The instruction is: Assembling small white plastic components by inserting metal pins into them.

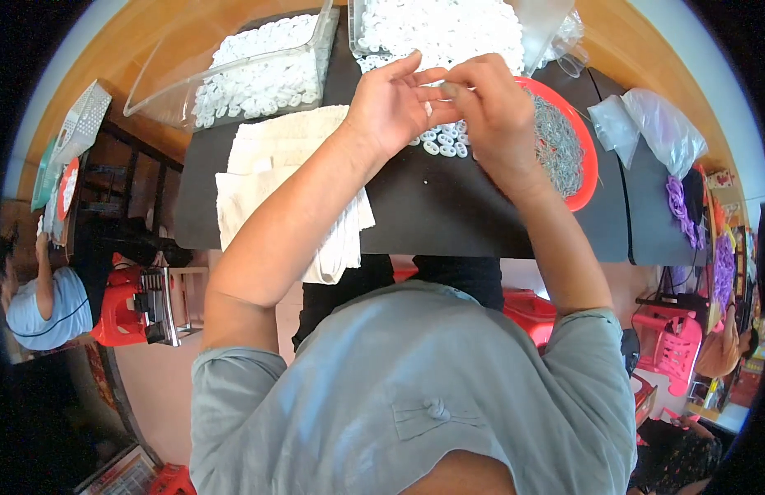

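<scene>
Both hands are raised together over the far middle of the black counter (448, 214). The left hand (388, 103) has its fingers curled, thumb and forefinger tips meeting those of the right hand (491, 107); between the fingertips sits a small pale piece (438, 87), pinched from both sides. The grip of each hand is narrow and closed on that piece; its exact shape cannot be made out. Directly beneath the hands, a loose cluster of small white oval rings (445, 142) lies on the counter, just beside the red tray. The red tray (589, 169) sits under the right wrist, filled with small grey metal parts (560, 148). Behind the hands stands a clear plastic bin (436, 29) heaped with white rings; a second clear bin (258, 70), also holding white rings, stands to its left, tilted. A folded white cloth (275, 177) lies on the counter under the left forearm, one edge hanging over the near side. To the right, well apart from the hands, lie clear plastic bags (659, 124) and purple pieces (679, 206). Below the counter edge, red plastic stools (118, 309) are visible; another person (40, 301) in a pale shirt sits at far left.
</scene>
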`<action>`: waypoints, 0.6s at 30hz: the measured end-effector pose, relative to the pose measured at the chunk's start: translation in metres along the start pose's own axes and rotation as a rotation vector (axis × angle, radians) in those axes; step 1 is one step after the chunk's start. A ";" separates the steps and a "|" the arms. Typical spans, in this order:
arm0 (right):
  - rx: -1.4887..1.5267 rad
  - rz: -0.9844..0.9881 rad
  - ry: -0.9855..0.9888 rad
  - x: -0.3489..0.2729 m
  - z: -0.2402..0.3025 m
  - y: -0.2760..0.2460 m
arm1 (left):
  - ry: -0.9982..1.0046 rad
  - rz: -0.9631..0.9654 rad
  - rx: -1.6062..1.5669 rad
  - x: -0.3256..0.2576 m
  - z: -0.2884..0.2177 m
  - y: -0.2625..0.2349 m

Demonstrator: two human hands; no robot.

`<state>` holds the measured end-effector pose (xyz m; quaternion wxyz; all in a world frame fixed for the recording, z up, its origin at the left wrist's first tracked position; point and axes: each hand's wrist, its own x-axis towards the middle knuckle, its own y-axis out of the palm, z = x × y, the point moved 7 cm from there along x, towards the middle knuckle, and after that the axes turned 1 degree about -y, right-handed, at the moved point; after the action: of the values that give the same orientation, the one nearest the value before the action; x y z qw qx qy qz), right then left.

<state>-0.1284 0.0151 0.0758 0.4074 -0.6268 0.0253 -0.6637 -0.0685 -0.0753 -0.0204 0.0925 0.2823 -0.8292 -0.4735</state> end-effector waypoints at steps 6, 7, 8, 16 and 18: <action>-0.046 -0.044 -0.214 -0.010 0.006 0.023 | 0.030 -0.024 -0.182 -0.003 -0.004 0.001; -0.060 -0.060 -0.181 -0.011 0.005 0.021 | 0.033 -0.028 -0.183 -0.004 -0.005 0.001; -0.075 -0.076 -0.147 -0.012 0.003 0.018 | 0.034 -0.056 -0.121 -0.004 -0.005 -0.001; 0.150 -0.150 0.307 -0.022 -0.040 -0.004 | 0.218 -0.109 0.846 -0.005 -0.038 0.006; 0.224 -0.158 0.378 -0.024 -0.047 -0.007 | 0.237 -0.134 0.886 -0.005 -0.043 0.005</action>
<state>-0.1744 0.0109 0.0504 0.4094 -0.4421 -0.0218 -0.7978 -0.0483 -0.1021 0.0076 0.0266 0.3997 -0.9152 -0.0430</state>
